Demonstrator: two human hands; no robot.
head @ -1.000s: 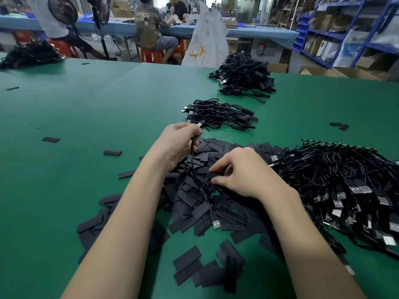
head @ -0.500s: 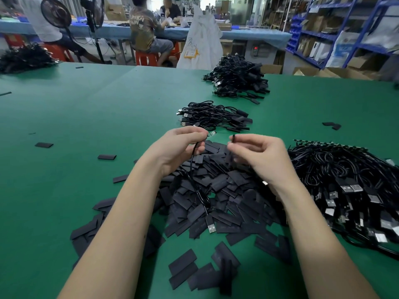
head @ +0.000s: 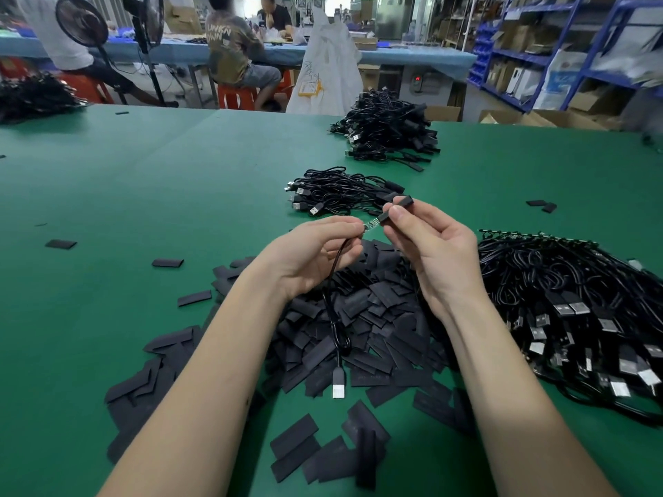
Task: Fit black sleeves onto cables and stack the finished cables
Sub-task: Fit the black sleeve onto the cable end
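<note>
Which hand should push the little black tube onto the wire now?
The right hand, probably. It already pinches the black sleeve, lined up with the bare cable end. The left hand grips the cable, so it can just hold steady.

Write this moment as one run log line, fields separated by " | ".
step: sleeve fitting | left hand: pinches cable near bare end | right hand: holds black sleeve at that end | seated: not yet

Bare green table (head: pixel 125 217) is lying open to the left, broken only by stray sleeves. Ahead, the finished cable stack (head: pixel 344 191) is blocking; the sleeve heap (head: pixel 358 317) and cable pile (head: pixel 574 310) are crowding below and right.
</note>
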